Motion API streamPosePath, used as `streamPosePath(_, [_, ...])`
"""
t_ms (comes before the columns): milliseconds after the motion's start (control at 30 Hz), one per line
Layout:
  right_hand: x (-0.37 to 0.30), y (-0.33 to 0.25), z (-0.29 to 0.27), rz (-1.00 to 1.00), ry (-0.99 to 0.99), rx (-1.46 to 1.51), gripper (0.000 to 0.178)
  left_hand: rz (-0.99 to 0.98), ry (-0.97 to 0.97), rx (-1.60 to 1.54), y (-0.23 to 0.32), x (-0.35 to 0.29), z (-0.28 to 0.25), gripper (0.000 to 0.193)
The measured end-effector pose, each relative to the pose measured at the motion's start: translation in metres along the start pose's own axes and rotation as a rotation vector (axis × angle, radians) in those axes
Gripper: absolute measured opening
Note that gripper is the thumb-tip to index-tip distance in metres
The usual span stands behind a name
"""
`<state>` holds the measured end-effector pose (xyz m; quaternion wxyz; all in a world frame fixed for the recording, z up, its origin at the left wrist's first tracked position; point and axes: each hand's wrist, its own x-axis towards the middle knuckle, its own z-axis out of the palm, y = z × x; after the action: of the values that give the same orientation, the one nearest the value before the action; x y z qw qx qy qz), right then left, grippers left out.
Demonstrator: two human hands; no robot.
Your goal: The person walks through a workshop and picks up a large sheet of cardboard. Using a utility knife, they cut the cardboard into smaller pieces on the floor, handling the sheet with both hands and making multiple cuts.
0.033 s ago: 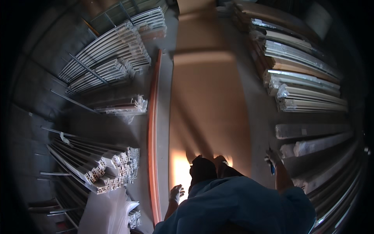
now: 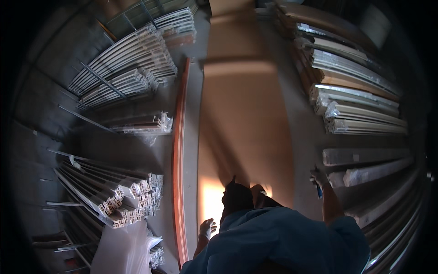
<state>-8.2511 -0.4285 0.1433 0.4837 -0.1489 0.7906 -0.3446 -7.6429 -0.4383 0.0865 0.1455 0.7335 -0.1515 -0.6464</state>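
Note:
My left hand [image 2: 207,227], in a light glove, hangs low beside my left leg over the bright patch of light. Its fingers are apart and hold nothing. Out to my right, my gloved right hand [image 2: 320,178] is closed around a small dark-and-blue tool [image 2: 319,192]. A dark tip sticks out above the fingers; its exact kind is too small to make out. Under me runs a long strip of brown cardboard [image 2: 246,109] along the floor. My dark trouser legs [image 2: 238,197] stand over its near end.
Long orange-and-white strips [image 2: 180,150] lie along the left of the cardboard. Further left are racks with bundled white profiles [image 2: 132,55], more profile ends [image 2: 137,196] and a plastic sheet [image 2: 121,249]. Wrapped bundles [image 2: 360,102] and long wrapped pieces [image 2: 365,155] line the right side.
My legs have shifted slightly over the cardboard. The bundles on the right sit a little lower in view. Both hands keep nearly the same place and hold.

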Motion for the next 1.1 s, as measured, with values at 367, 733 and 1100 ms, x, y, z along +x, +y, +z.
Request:
streamPosePath(367, [0.141, -0.226, 0.107, -0.034, -0.064, -0.111, 0.016, -0.074, 0.088, 0.126, 0.296, 0.162, 0.017, 0.028])
streamPosePath(733, [0.209, -0.17, 0.035, 0.65, 0.012, 0.173, 0.015, 0.561, -0.111, 0.018, 0.7, 0.251, 0.234, 0.031])
streamPosePath(1100, [0.488, -0.437, -0.09, 0.1, 0.017, 0.036, 0.019, 0.055, -0.176, 0.294, 0.642, 0.223, 0.413, 0.017])
